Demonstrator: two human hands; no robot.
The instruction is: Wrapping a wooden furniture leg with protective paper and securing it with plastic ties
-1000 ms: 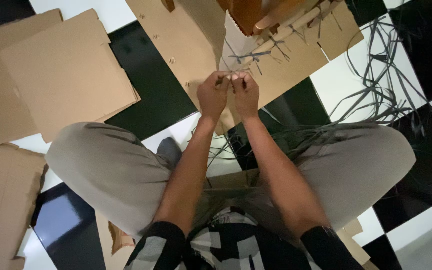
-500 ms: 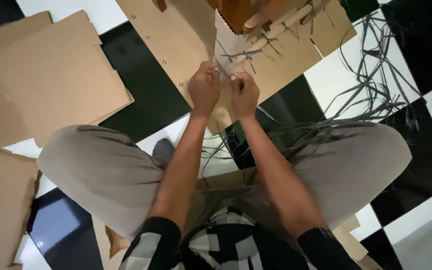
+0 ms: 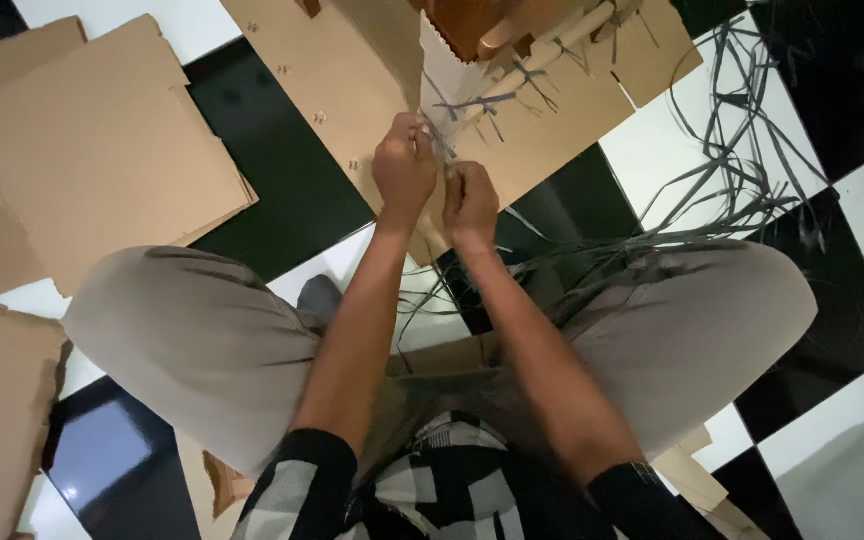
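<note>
While flattened cardboard sheets [image 3: 102, 160] are lying over the black-and-white checkered floor [image 3: 692, 150], the left hand [image 3: 404, 165] and right hand [image 3: 470, 200] are pinching a thin grey strip [image 3: 440, 150] between them. Loose strips [image 3: 742, 170] are sprawling off to the right of the grip; the wooden piece [image 3: 482, 25] beyond it is being cut off by the frame.

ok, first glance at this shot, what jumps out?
Two hands meet at top centre: the left hand and right hand are closed on a thin grey strip over a sheet of brown cardboard. To the right, a loose tangle of grey strips sprawls over the black-and-white checkered floor. More flat cardboard sheets lie stacked at the left.
</note>
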